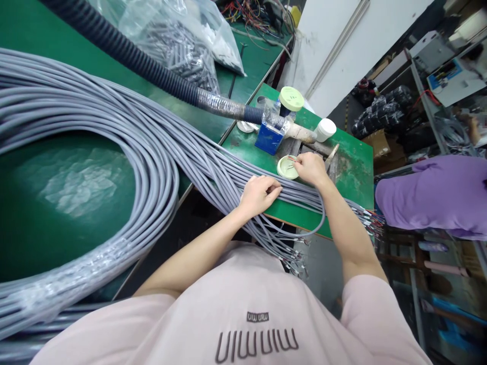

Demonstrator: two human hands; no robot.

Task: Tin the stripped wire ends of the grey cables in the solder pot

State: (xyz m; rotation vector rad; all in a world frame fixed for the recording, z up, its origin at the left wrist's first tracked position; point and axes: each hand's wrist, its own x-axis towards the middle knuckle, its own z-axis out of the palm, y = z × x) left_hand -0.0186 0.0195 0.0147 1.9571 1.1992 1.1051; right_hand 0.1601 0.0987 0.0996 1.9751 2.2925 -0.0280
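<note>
My right hand (310,168) is closed in a pinch on the wire end of a grey cable, whose thin wires hang over a small round pale-green dish (286,171). The cable loops down from that hand and back toward the bundle. My left hand (261,195) lies on the bundle of grey cables (216,170), fingers together over the strands; whether it grips one cannot be told. Other cable ends with stripped wires (371,220) stick out at the bundle's right end, and more (294,258) hang below, near my shirt.
A large cable coil (152,167) fills the left. A corrugated hose (152,71) reaches over to a blue box (269,138). Around it are a green-lidded jar (291,98), a white-capped jar (325,130) and plastic bags (182,45). A person in purple (433,197) is at right.
</note>
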